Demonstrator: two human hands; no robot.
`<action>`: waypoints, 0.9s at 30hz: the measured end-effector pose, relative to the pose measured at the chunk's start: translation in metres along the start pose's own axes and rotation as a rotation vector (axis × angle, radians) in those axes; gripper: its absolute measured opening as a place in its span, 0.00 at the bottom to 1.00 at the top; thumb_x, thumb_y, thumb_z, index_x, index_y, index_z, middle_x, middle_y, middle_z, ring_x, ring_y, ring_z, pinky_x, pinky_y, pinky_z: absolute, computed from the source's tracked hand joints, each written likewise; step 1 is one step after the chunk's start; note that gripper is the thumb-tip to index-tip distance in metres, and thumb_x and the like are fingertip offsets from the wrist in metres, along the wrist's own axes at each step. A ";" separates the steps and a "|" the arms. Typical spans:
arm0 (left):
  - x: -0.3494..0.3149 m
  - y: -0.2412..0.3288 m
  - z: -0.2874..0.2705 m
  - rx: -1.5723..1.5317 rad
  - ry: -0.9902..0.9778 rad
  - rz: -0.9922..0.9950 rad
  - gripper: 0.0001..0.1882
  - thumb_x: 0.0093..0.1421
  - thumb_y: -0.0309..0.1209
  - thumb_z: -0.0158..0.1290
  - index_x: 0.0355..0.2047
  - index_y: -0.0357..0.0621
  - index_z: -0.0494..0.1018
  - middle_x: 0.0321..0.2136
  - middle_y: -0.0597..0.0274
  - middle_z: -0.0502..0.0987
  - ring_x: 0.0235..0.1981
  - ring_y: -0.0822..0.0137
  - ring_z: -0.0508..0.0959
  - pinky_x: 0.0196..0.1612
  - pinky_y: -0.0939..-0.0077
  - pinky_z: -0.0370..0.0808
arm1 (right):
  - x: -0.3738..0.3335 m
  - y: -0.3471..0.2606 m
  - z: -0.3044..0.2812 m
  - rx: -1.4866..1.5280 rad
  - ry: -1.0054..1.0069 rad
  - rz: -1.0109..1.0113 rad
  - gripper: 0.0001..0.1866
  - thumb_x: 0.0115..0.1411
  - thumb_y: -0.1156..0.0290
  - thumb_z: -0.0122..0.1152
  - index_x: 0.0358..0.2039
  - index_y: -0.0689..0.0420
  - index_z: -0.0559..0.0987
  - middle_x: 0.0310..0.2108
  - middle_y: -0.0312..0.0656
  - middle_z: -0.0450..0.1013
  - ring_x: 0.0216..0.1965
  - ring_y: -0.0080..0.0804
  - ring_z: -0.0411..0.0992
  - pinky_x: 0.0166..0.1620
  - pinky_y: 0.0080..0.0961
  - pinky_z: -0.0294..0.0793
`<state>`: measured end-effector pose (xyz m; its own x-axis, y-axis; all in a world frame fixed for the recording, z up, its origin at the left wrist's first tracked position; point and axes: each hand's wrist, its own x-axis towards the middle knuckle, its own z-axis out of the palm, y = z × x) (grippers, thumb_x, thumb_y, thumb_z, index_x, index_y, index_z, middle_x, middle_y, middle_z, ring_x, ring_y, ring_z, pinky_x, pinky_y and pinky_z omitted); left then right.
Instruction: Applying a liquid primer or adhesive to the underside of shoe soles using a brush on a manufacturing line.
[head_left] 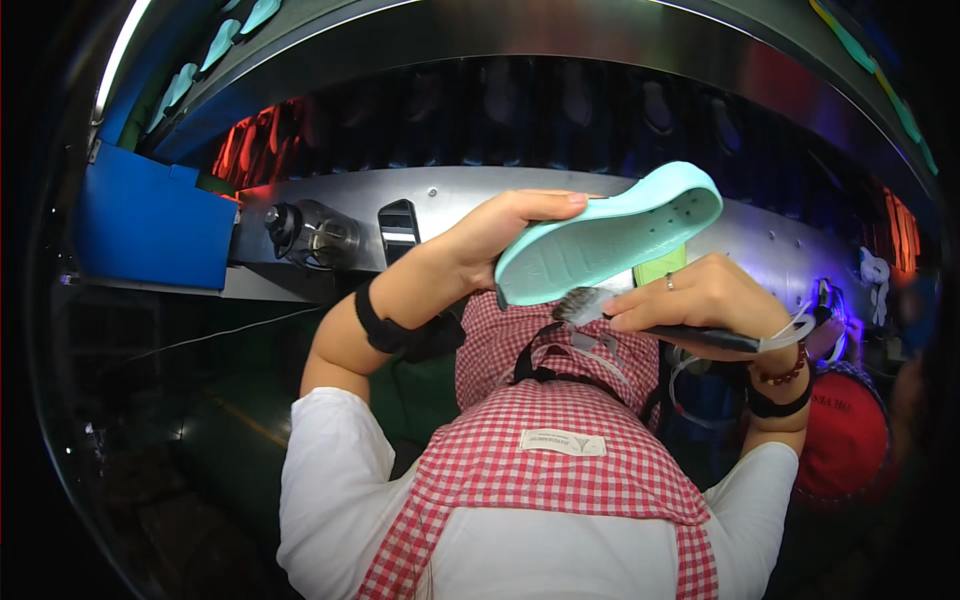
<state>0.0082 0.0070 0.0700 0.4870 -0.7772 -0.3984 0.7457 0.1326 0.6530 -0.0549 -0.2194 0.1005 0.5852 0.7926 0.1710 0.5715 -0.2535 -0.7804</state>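
Nearest, the checkered apron (480, 470), and just past it the right hand (705, 305), fingers pinched together on a brush (585, 304). Bristles point left, just beside the sole's lower edge; touching or not, I can't tell. And here's the shoe sole (605, 240), up and left of those right fingertips, hollow side showing, long axis slanting from lower left to upper right. The left hand is nearer, clamped on its left end, thumb along the upper edge, other fingers mostly hidden. Right of that thumb, the far end juts free, open air around its rim. Beyond the left fingers: metal bench (350, 190), phone (399, 228), bottle (330, 235).
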 end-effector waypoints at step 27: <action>0.009 -0.044 -0.021 -0.455 -0.086 0.119 0.23 0.61 0.39 0.37 0.51 0.35 0.59 0.42 0.48 0.71 0.39 0.57 0.75 0.41 0.59 0.75 | -0.008 0.056 0.024 0.150 1.034 0.338 0.11 0.50 0.82 0.54 0.36 0.65 0.76 0.32 0.46 0.75 0.27 0.25 0.74 0.32 0.16 0.72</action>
<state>-0.0103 0.0069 0.0243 0.5560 -0.7858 -0.2708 0.8198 0.4647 0.3347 -0.0412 -0.2270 0.0411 0.9382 -0.1701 0.3013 0.2559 -0.2450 -0.9351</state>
